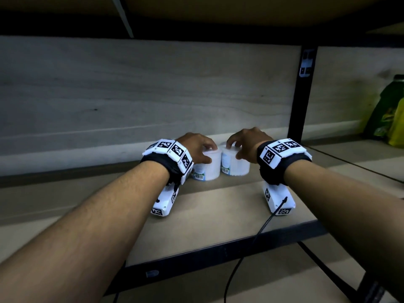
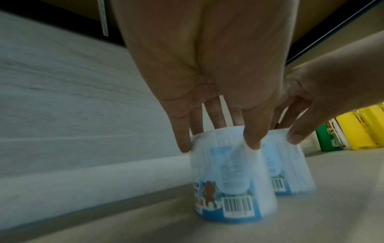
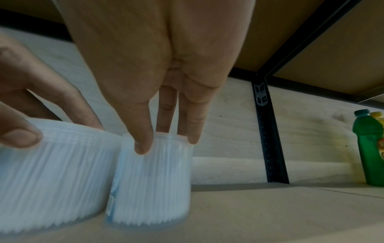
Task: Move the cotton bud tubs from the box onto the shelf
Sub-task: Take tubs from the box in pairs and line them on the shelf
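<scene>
Two clear cotton bud tubs with blue labels stand side by side on the shelf board (image 1: 218,206), near its back. My left hand (image 1: 196,147) grips the top rim of the left tub (image 1: 207,169) from above, thumb at the front, fingers behind. The wrist view shows that tub (image 2: 228,180) with a barcode, and my left hand (image 2: 218,144) curled over its lid. My right hand (image 1: 244,143) grips the top of the right tub (image 1: 235,166) the same way. In the right wrist view my right hand (image 3: 166,143) pinches its tub (image 3: 151,184), with the other tub (image 3: 51,172) touching beside it.
A black upright post (image 1: 303,95) divides the shelf. Beyond it stand a green bottle (image 1: 384,110) and yellow packs (image 1: 397,127). A pale wooden back wall (image 1: 142,95) closes the shelf, and another board hangs low overhead. A black cable (image 1: 247,252) trails over the front edge.
</scene>
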### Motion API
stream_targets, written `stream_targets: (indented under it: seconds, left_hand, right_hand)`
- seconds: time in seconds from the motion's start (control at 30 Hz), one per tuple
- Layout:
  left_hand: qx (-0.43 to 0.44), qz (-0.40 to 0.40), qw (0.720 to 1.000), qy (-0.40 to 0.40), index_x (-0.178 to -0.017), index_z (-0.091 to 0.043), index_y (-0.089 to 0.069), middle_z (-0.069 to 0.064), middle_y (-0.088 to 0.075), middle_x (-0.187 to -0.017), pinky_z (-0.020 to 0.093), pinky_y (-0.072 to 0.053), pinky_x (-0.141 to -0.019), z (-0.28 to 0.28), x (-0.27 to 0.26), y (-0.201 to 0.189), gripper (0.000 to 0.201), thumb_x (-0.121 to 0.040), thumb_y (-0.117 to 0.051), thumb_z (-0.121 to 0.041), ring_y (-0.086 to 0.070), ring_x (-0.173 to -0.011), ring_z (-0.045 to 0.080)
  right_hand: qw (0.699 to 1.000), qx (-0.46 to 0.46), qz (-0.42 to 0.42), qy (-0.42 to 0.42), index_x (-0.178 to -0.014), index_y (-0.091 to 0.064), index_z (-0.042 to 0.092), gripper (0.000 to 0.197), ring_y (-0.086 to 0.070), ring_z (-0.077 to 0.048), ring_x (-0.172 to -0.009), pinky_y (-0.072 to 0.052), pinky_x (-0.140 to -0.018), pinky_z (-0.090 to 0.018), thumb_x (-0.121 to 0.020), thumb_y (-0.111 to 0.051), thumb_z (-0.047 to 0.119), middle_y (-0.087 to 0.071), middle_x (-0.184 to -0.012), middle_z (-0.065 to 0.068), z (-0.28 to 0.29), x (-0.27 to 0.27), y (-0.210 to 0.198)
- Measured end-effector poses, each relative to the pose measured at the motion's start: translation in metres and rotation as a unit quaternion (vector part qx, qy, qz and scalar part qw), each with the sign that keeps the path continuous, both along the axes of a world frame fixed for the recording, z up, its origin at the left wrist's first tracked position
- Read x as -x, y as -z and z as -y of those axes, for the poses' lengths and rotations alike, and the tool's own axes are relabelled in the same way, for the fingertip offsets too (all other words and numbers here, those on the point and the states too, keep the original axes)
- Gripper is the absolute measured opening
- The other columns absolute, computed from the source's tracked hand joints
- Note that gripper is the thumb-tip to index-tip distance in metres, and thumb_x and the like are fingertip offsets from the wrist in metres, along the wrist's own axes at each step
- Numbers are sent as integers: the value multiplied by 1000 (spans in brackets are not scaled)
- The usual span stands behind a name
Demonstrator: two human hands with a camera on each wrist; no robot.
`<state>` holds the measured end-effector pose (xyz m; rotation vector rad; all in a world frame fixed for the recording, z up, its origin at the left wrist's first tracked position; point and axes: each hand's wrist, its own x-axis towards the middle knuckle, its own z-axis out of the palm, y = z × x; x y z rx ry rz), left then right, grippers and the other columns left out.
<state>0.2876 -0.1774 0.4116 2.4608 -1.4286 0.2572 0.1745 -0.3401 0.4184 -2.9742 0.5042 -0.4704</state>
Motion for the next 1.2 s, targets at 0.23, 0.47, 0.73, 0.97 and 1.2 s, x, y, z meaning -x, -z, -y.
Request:
stream_targets:
  seconds: [0.23, 0.47, 0.73, 0.97, 1.2]
  left_hand:
    - [-58, -5, 998, -25, -150, -31, -36, -2, -37, -155, 27, -28, -114, -17, 13, 8, 75, -83, -71, -30, -34, -142, 18]
    - [-49, 18, 999, 4, -142, -31, -47, -3, -50, -144, 20, -39, -97, -35, 64, -9, 61, -86, -69, -33, -52, -122, 15]
    - [-52, 8, 995, 86, -114, -26, -64, -9, -61, -109, 8, -37, -74, -71, 130, -10, 30, -86, -70, -35, -46, -74, -12]
    - [-50, -100, 987, 113, -102, -30, -66, -12, -68, -94, 27, -52, -80, -128, 175, 30, 20, -85, -70, -39, -63, -83, 9]
    - [-86, -170, 976, 104, -99, -27, -69, -10, -70, -92, 26, -54, -75, -178, 193, 125, 15, -85, -71, -33, -66, -78, 7]
  right_hand:
    - [1000, -12, -10, -27, -138, -53, 32, 45, -50, -23, -129, -40, -102, -28, -94, -63, 24, -53, -144, 0, -6, 29, 7]
    - [999, -4, -10, -51, -137, -54, 31, 47, -56, -24, -120, -41, -96, -27, -92, -67, 28, -62, -131, -1, -27, 80, 2]
    - [994, -63, 30, -80, -110, -60, 35, 27, -57, -13, -82, -47, -87, -28, -86, -72, 34, -65, -102, 11, -52, 137, 14]
    - [979, -142, 49, -135, -93, -62, 31, 17, -58, -2, -63, -44, -68, -19, -83, -76, 32, -68, -74, 13, -94, 188, 59]
    - [960, -217, -42, -170, -91, -67, 28, 17, -68, -6, -75, -51, -73, -21, -81, -79, 35, -72, -76, 8, -142, 201, 161]
